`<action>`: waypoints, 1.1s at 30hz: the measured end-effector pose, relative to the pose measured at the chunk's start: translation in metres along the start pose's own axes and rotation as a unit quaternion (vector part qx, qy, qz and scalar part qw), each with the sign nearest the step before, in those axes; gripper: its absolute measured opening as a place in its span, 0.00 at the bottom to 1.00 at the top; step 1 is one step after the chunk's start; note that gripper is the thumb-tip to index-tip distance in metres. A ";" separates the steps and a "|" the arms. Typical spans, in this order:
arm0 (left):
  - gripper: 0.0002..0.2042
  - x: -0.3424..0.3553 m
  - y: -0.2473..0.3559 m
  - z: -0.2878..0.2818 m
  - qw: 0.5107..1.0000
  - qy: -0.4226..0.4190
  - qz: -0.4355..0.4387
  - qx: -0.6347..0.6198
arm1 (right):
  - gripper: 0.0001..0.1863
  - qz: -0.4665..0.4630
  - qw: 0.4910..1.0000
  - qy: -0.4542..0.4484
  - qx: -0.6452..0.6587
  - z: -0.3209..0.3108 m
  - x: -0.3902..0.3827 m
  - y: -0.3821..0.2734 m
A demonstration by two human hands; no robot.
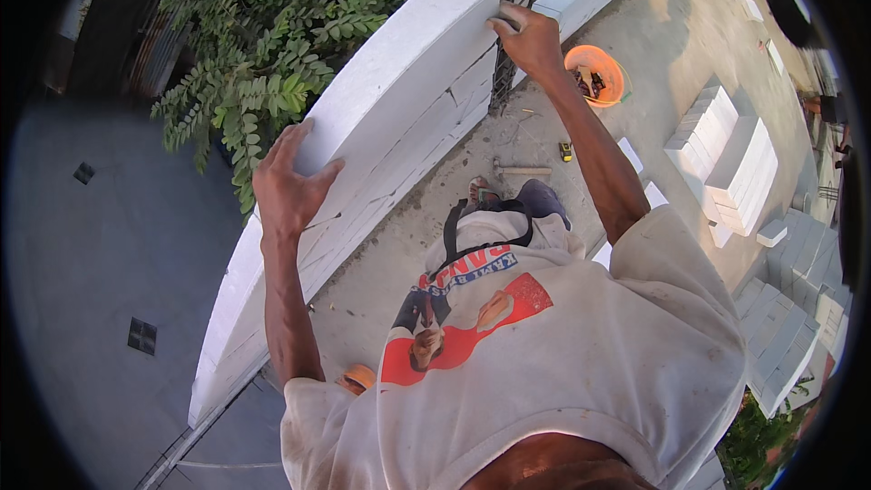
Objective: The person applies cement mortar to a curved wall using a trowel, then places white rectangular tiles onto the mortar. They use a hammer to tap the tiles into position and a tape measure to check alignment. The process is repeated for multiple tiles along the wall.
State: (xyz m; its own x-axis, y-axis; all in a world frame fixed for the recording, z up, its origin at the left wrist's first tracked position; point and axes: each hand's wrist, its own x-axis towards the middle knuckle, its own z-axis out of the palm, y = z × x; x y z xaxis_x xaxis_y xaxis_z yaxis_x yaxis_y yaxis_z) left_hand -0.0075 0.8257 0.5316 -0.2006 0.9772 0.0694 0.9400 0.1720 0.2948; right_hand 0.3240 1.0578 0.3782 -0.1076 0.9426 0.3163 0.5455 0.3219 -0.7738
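A white lightweight building block (399,82) forms the top of a low wall that curves through the lens. My left hand (292,183) spans the block's top, with its fingers along the far edge and its thumb apart at the near edge. At the block's far right end, my right hand (533,41) grips the corner with its thumb on the near face. Part of its fingers is hidden behind that end. Below the block, joints show in the wall's near face (422,127). A hammer (524,170) lies on the floor near my feet.
An orange bucket (596,75) with dark contents stands right of the wall. A yellow-black tape measure (566,151) lies nearby. White blocks (739,172) are stacked at the right, grey-looking blocks (780,331) beyond. Leafy branches (272,45) crowd the wall's far side, above a grey surface (109,218).
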 end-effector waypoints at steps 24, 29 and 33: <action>0.48 -0.054 -0.067 -0.053 0.989 -0.097 -0.077 0.076 | 0.24 0.034 0.995 -0.084 -0.052 -0.017 0.012 0.017; 0.46 -0.096 -0.110 -0.040 0.993 -0.052 -0.081 0.074 | 0.24 0.010 0.993 -0.089 -0.077 -0.013 0.019 0.027; 0.44 -0.096 -0.106 -0.036 0.996 -0.013 -0.074 0.043 | 0.23 -0.011 0.986 -0.105 -0.129 -0.017 0.021 0.020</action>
State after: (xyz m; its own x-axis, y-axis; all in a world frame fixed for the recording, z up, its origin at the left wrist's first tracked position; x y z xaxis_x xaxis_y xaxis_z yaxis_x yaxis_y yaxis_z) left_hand -0.0980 0.7089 0.5275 -0.3320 0.9433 0.0061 0.9210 0.3228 0.2180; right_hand 0.3470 1.0823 0.3786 -0.2769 0.9419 0.1901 0.7314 0.3349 -0.5941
